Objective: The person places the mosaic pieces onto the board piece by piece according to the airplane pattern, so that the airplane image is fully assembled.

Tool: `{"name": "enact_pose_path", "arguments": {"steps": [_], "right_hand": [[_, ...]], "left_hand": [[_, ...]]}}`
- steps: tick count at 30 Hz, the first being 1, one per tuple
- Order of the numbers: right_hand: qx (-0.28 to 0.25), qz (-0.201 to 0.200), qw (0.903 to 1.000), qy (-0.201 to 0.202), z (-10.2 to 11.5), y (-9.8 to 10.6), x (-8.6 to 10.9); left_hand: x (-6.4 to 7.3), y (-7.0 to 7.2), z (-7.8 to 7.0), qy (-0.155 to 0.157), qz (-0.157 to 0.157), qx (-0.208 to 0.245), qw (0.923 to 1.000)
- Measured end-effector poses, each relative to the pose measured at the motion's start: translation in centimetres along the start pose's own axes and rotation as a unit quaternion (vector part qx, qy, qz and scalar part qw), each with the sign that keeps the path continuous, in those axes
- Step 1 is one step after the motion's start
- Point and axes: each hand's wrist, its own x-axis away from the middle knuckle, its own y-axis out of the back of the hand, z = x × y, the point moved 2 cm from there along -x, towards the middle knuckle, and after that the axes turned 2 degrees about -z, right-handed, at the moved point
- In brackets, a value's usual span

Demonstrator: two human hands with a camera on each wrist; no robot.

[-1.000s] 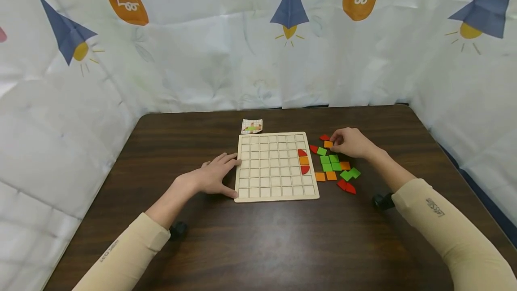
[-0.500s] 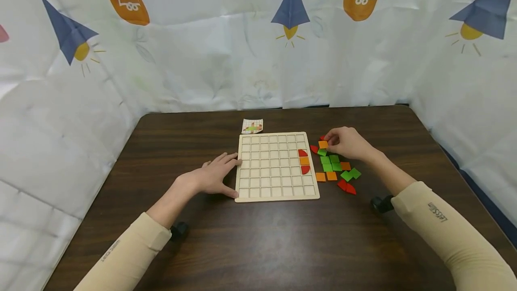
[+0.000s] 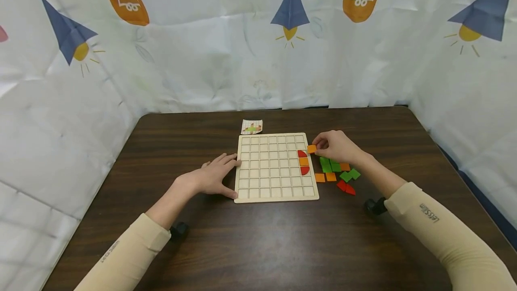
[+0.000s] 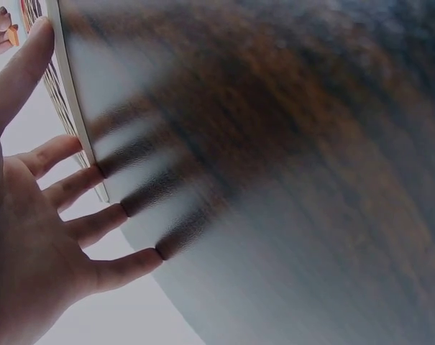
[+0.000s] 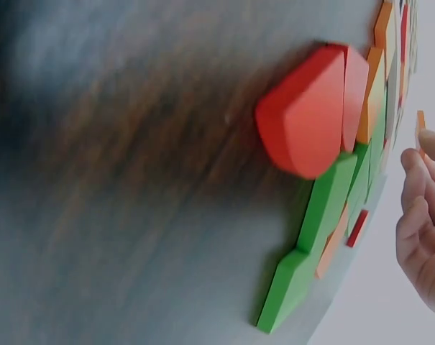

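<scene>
My right hand pinches an orange square tile between thumb and fingers, at the right edge of the pale wooden grid board. In the right wrist view the same orange tile shows edge-on at the fingertips. On the board's right part lie a red quarter-round tile, an orange square and another red quarter-round in a column. My left hand rests with spread fingers at the board's left edge; the left wrist view shows thumb and fingertips along the board's rim.
Several loose green squares, orange squares and red quarter-round tiles lie right of the board. A small printed card with a coloured grid pattern lies behind it. The dark wood table meets a patterned white curtain.
My right hand has lifted the orange square from the loose tiles and carried it left to the board's right edge. My left hand has stayed in place.
</scene>
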Motion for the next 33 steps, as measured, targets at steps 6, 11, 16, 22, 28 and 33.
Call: {"name": "enact_pose_path", "arguments": {"steps": [6,11,16,22,28,33], "right_hand": [[-0.01,0.006,0.9999,0.011,0.6,-0.7,0.0],[-0.011,0.013,0.9996,0.02,1.1,-1.0,0.2],[-0.022,0.019,0.9992,0.026,1.7,-1.4,0.3],[-0.025,0.026,0.999,0.026,2.3,-2.0,0.1],[-0.023,0.021,0.9991,0.028,2.4,-2.5,-0.2],[-0.025,0.018,0.9987,0.042,2.6,-2.7,-0.2]], "left_hand": [[0.2,0.0,-0.1,0.003,0.001,0.003,1.0],[0.1,0.1,-0.2,0.001,0.002,0.004,1.0],[0.1,0.1,-0.2,0.003,0.001,0.004,1.0],[0.1,0.0,-0.2,0.004,0.005,0.006,1.0],[0.1,0.2,-0.2,0.002,0.005,0.006,1.0],[0.0,0.1,-0.2,-0.001,0.005,0.006,1.0]]}}
